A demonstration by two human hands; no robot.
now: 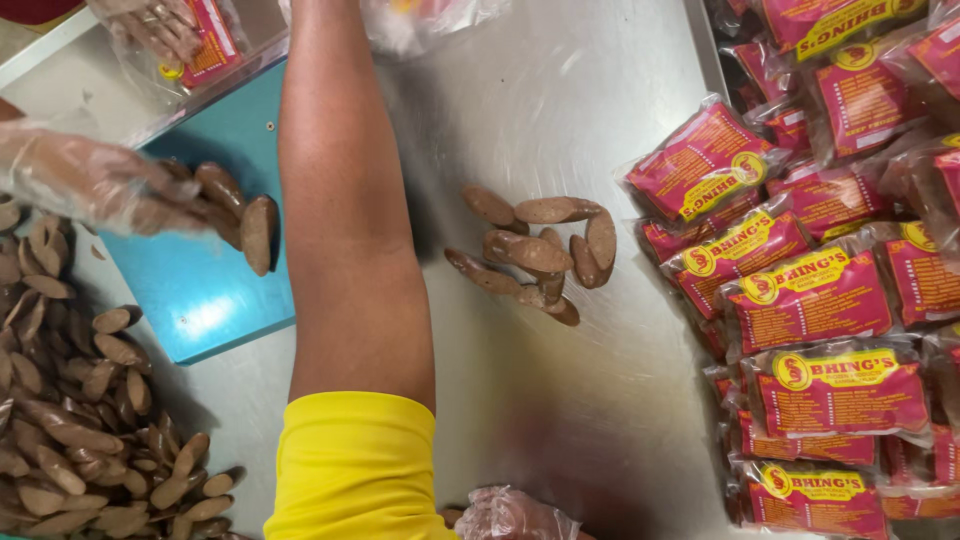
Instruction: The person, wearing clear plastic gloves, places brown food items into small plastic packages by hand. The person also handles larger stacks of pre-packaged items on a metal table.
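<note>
My bare left arm (350,250), in a short yellow sleeve (355,470), stretches up the middle of the view. Its hand is past the top edge, near a clear plastic bag (425,18). Only the plastic-gloved top of my right hand (512,517) shows at the bottom edge, and I cannot tell what it holds. Several brown oval biscuits (535,255) lie loose on the steel table (560,100) just right of my arm.
A co-worker's gloved hand (90,180) holds biscuits (235,215) over a teal scale platform (200,290). A big biscuit pile (80,420) fills the lower left. Another gloved hand (150,25) grips a red packet (212,42). Several sealed red-and-yellow packets (800,290) crowd the right.
</note>
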